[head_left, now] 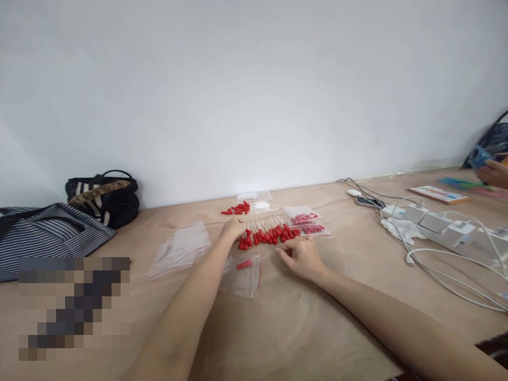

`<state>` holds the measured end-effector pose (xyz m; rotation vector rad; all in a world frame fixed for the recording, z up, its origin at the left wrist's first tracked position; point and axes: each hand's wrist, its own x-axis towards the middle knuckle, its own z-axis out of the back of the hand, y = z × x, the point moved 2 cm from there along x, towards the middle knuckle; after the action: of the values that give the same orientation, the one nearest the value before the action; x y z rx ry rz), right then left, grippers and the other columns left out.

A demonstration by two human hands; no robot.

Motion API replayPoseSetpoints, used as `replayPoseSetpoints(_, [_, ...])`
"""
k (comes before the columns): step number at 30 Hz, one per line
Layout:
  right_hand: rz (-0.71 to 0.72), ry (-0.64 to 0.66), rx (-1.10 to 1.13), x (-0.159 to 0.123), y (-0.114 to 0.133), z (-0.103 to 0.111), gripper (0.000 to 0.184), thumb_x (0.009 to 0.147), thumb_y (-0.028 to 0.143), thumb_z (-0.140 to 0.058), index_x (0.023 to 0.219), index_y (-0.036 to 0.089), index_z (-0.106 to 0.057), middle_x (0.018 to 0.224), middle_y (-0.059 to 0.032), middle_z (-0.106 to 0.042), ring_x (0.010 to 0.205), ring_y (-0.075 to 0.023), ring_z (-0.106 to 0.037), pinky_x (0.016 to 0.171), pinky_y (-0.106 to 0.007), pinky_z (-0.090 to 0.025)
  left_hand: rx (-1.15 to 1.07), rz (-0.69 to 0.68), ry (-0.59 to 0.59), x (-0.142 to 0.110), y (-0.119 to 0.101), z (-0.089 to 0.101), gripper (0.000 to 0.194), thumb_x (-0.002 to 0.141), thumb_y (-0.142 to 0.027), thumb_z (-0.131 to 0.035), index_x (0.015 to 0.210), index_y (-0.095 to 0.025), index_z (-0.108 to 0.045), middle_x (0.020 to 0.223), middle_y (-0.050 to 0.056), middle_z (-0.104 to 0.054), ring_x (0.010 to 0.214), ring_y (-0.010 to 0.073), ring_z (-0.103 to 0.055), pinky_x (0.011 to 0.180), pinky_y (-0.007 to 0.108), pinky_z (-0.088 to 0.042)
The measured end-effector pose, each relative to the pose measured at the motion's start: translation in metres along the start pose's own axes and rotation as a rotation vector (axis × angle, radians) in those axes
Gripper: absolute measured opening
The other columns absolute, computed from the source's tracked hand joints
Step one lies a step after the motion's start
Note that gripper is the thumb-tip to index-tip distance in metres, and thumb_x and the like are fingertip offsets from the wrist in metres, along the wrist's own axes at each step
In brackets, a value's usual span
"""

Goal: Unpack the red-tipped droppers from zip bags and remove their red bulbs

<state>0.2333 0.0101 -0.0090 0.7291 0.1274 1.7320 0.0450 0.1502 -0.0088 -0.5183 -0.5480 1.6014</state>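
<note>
Side by side in a row lie pale thin sticks with red bulb-shaped ends (270, 234), their red ends toward me. My left hand (234, 228) is at the left end of this row, its fingers closed together by the sticks and partly hidden. My right hand (304, 256) rests just in front of the row's right part, fingers curled in; whatever they may hold is hidden. Between my forearms a clear zip bag (251, 280) lies flat, with a red piece (244, 264) on or in it. Behind the row sits a small pile of red pieces (240, 208).
Filled zip bags (311, 225) lie right of the row, flat bags (184, 243) at left. A power strip (444, 227) with white chargers and cables (456, 259) occupies the right. Striped fabric (51, 238) and a black bag (105, 196) stand left. Another person's hand (494, 173) appears far right.
</note>
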Motion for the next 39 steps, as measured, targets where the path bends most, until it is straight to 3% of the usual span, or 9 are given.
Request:
replayPoseSetpoints(3, [-0.002,-0.01,0.001,0.0,-0.001,0.001,0.029,0.078,0.032,-0.045,0.055,0.018,-0.054,0.057,0.0019,-0.059,0.062,-0.0116,-0.051,0.072,-0.028,-0.024,-0.032,-0.001,0.0,0.004,0.004,-0.002,0.015,0.064,-0.021,-0.059,0.078,-0.019,-0.058,0.065,0.004,-0.064,0.059,0.0197,-0.061,0.054,0.027,-0.043])
replayPoseSetpoints(7, [0.005,0.011,-0.01,0.0,-0.003,-0.001,0.029,0.078,0.031,-0.045,0.054,0.018,-0.054,0.055,0.0029,-0.057,0.061,-0.0106,-0.05,0.071,-0.027,-0.024,-0.105,-0.028,0.024,0.005,0.009,-0.001,0.036,0.065,-0.018,-0.054,0.101,-0.021,-0.054,0.086,0.005,-0.065,0.054,0.0146,-0.058,0.048,0.023,-0.042])
replayPoseSetpoints(11, [0.005,0.021,-0.011,0.0,-0.005,-0.002,0.028,0.078,0.031,-0.046,0.055,0.017,-0.054,0.056,0.0029,-0.057,0.061,-0.0101,-0.05,0.071,-0.027,-0.024,-0.161,-0.029,0.046,0.001,0.016,0.003,0.048,0.066,-0.018,-0.054,0.114,-0.022,-0.047,0.084,0.003,-0.064,0.048,0.0108,-0.055,0.045,0.021,-0.042])
replayPoseSetpoints(17, [0.007,0.035,-0.002,0.001,-0.004,-0.003,0.027,0.078,0.031,-0.046,0.056,0.017,-0.055,0.057,0.0026,-0.058,0.06,-0.0101,-0.049,0.071,-0.029,-0.024,-0.183,-0.047,0.078,-0.009,0.017,0.006,0.035,0.07,-0.023,-0.054,0.105,-0.018,-0.056,0.072,0.001,-0.064,0.049,0.0097,-0.054,0.046,0.02,-0.043])
replayPoseSetpoints(24, [0.016,0.039,0.014,-0.001,-0.002,-0.001,0.026,0.077,0.031,-0.049,0.057,0.018,-0.057,0.058,0.0027,-0.06,0.061,-0.0102,-0.051,0.073,-0.028,-0.025,-0.111,-0.16,0.043,-0.015,0.008,0.004,0.018,0.07,-0.027,-0.056,0.082,-0.017,-0.065,0.064,0.001,-0.065,0.06,0.0157,-0.059,0.058,0.024,-0.046])
replayPoseSetpoints(27, [0.078,0.075,0.078,-0.004,0.004,0.0,0.02,0.077,0.031,-0.052,0.063,0.02,-0.062,0.061,0.0025,-0.062,0.064,-0.0108,-0.052,0.074,-0.028,-0.026,-0.086,-0.25,0.012,-0.035,0.011,0.017,0.021,0.073,-0.028,-0.053,0.087,-0.016,-0.065,0.079,0.005,-0.067,0.072,0.018,-0.061,0.07,0.028,-0.047])
replayPoseSetpoints(30, [0.171,0.116,0.135,-0.008,0.014,-0.002,0.016,0.077,0.031,-0.052,0.072,0.023,-0.066,0.066,0.0016,-0.064,0.068,-0.0119,-0.053,0.076,-0.028,-0.026,-0.065,-0.376,0.013,-0.071,0.024,0.035,0.023,0.076,-0.031,-0.05,0.089,-0.02,-0.065,0.097,0.004,-0.064,0.09,0.0187,-0.058,0.085,0.029,-0.042])
replayPoseSetpoints(33, [0.236,0.151,0.13,-0.008,0.025,-0.008,0.017,0.078,0.032,-0.051,0.077,0.027,-0.067,0.069,0.0023,-0.066,0.071,-0.0121,-0.052,0.076,-0.028,-0.026,0.052,-0.595,0.029,-0.106,0.041,0.049,0.03,0.08,-0.037,-0.043,0.099,-0.024,-0.063,0.109,0.004,-0.06,0.104,0.0204,-0.052,0.094,0.033,-0.036])
replayPoseSetpoints(39, [0.178,0.206,0.038,0.0,0.035,-0.023,0.016,0.076,0.038,-0.054,0.081,0.03,-0.067,0.074,0.0016,-0.066,0.077,-0.0141,-0.051,0.075,-0.029,-0.023,0.144,-0.557,0.184,-0.129,0.062,0.048,0.05,0.081,-0.044,-0.042,0.127,-0.024,-0.042,0.133,0.003,-0.042,0.122,0.0213,-0.037,0.104,0.037,-0.026])
